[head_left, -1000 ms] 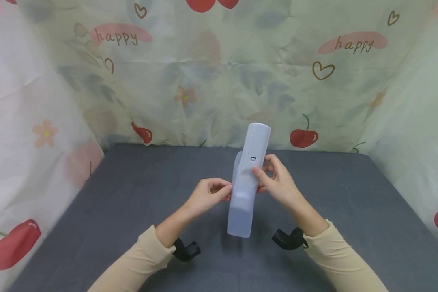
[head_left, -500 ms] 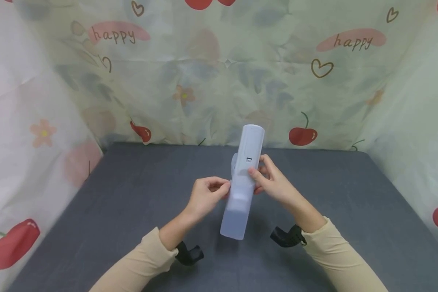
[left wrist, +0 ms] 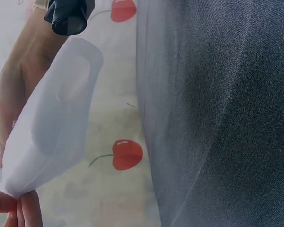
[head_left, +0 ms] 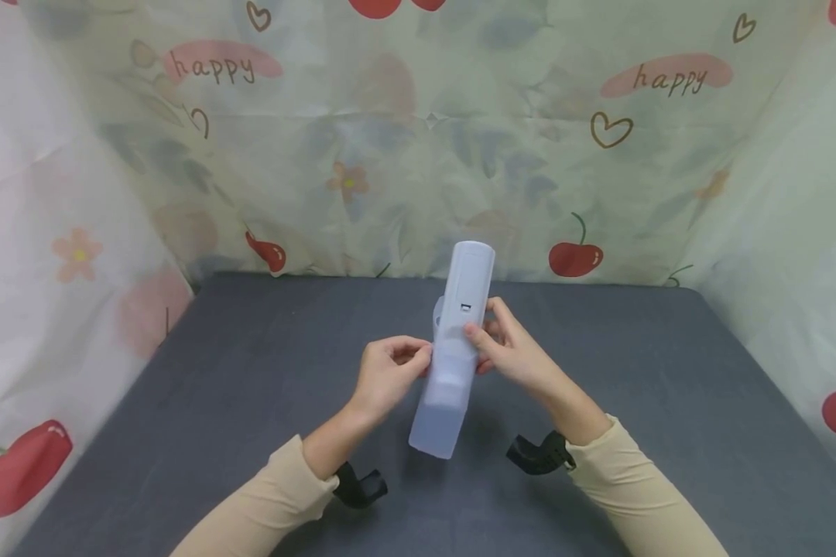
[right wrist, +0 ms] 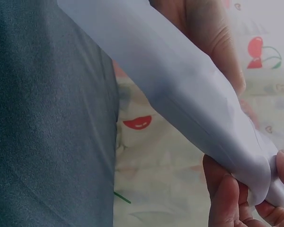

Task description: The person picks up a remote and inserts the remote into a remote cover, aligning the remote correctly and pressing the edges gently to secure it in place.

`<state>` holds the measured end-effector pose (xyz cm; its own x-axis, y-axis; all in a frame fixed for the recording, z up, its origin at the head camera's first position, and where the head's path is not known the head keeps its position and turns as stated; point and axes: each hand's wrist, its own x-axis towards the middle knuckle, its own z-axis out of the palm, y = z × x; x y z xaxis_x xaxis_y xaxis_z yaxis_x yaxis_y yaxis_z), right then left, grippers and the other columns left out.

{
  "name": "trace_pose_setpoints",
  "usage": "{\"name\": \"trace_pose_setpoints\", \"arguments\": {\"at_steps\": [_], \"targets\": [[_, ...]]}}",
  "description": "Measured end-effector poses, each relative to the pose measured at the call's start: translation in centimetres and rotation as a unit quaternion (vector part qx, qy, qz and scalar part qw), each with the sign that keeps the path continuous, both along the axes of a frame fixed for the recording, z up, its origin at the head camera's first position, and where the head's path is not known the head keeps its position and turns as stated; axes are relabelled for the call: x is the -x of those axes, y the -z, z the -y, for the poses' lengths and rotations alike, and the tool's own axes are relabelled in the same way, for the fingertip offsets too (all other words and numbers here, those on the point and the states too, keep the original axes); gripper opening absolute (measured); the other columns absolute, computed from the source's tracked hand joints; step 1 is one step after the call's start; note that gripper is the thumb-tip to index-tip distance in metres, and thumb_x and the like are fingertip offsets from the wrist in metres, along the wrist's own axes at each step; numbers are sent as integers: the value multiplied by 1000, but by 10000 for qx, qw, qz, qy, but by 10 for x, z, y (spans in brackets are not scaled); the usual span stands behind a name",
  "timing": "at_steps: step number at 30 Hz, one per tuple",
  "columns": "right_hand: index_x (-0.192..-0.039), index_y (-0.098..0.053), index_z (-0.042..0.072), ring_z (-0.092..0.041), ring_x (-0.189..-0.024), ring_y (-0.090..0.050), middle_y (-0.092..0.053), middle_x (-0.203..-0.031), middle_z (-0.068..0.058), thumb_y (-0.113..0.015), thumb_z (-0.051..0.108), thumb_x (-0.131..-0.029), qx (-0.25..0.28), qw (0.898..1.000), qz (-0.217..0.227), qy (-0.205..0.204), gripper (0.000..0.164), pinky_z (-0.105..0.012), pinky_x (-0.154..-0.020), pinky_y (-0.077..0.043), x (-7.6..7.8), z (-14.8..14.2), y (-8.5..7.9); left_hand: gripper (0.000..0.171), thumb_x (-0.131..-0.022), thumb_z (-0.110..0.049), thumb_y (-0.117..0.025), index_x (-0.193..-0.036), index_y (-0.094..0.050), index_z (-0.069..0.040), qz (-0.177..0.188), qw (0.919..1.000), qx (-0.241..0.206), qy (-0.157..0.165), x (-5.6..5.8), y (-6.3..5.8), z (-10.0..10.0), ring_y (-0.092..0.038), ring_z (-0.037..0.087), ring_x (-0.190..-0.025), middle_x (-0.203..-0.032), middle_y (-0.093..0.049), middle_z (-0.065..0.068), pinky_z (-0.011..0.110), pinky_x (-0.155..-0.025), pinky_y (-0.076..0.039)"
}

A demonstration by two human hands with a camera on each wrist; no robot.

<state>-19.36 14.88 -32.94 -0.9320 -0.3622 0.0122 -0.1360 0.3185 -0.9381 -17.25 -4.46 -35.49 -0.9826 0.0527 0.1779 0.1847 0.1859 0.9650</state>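
Note:
A white remote control (head_left: 471,271) with a small latch on its back stands tilted above the table. Its lower part sits inside a frosted translucent sleeve (head_left: 437,429), which extends past it toward me. My right hand (head_left: 519,352) grips the remote from the right, thumb on its back and fingers round the far side. On the left edge of the sleeve, my left hand (head_left: 385,375) pinches with thumb and fingertips. The left wrist view shows the sleeve's far side with an oval opening (left wrist: 75,78) near one end.
The dark grey table (head_left: 265,402) lies under both hands. Patterned curtains (head_left: 348,100) enclose it at the back and sides. Black wrist cameras (head_left: 362,486) hang below both forearms.
The remote and sleeve have shifted left, and the lower end of the sleeve has swung left. Both hands have moved slightly left with them, keeping their holds.

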Motion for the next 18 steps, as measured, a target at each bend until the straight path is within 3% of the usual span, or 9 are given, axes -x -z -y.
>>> {"name": "trace_pose_setpoints", "arguments": {"at_steps": [7,14,18], "targets": [[-127,-30,6,-19,-74,-62,-56,-117,-29,-50,27,-97,-78,9999,-41,128,42,-33,-66,-52,-1,2,3,14,-87,-7,-62,-93,-70,3,124,9997,149,134,3,3,1,-65,12,-69,-87,-70,18,25,-64,-54],[-127,-34,4,-19,-77,-63,-57,-115,-26,-52,26,-96,71,9995,-171,249,42,-32,-66,-53,-1,2,6,24,-94,-17,-55,-106,-65,1,900,9930,369,668,4,-4,3,-66,17,-85,-102,-68,15,34,-78,-55],[-125,-38,7,-18,-81,-62,-58,-109,-22,-53,27,-95,15,9996,-170,213,39,-33,-68,-53,-2,5,7,32,-93,-28,-56,-109,-63,-1,995,9871,672,1055,3,-7,2,-63,14,-85,-104,-67,13,31,-77,-52]]}}
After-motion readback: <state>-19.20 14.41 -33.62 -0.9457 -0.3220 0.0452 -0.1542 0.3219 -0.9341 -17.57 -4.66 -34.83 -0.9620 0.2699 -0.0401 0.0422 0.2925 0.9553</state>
